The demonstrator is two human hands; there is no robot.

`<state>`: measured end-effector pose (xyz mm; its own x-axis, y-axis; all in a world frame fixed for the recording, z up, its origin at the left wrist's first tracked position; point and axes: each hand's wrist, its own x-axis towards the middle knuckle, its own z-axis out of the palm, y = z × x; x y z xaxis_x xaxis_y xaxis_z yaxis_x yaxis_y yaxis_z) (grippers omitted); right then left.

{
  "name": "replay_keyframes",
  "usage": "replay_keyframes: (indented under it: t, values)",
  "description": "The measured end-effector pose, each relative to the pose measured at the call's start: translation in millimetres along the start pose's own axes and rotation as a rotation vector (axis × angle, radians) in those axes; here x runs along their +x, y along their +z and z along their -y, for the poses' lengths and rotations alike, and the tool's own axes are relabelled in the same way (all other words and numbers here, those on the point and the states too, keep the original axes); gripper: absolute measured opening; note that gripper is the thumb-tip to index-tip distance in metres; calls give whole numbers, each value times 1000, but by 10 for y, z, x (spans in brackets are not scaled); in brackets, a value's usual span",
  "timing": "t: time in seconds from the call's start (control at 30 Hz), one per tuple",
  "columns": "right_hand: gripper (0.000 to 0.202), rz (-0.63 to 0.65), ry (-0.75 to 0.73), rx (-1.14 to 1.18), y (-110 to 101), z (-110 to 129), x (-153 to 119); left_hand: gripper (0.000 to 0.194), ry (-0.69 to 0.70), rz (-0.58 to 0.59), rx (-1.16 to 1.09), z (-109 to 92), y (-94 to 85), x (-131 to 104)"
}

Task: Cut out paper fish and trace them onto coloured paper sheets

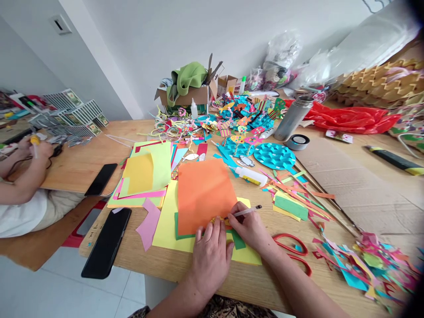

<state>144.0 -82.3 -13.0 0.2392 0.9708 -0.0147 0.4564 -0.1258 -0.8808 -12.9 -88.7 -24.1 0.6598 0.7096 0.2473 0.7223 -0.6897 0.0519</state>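
My left hand (212, 251) lies with fingers stretched flat on the lower edge of an orange sheet of paper (207, 190). Its fingertips press on a small yellow paper piece (217, 219), mostly covered by them. In my right hand (250, 227) a white pen (247, 211) is gripped, its tip down beside that piece. Beneath the orange sheet lie green paper (182, 229) and a larger yellow sheet (164, 229). Red-handled scissors (293, 247) rest right of my right wrist, their blades hidden under the arm.
Stacked colored paper (142, 170) and a black phone (106, 243) lie left. A glue bottle (251, 176), paper strips (308, 196) and a metal flask (293, 118) stand or lie right. Behind is a cardboard box (192, 95). Another person's hands (41, 148) work at far left.
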Motion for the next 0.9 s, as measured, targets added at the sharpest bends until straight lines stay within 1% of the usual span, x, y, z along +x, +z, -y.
replay_keyframes:
  t: [0.43,0.9]
  values:
    - [14,0,2,-14,7,-34,-10,45,0,0,-16,0,27,-8]
    - [11,63,18,18,-42,-21,54,44,8,8,-15,12,19,-10]
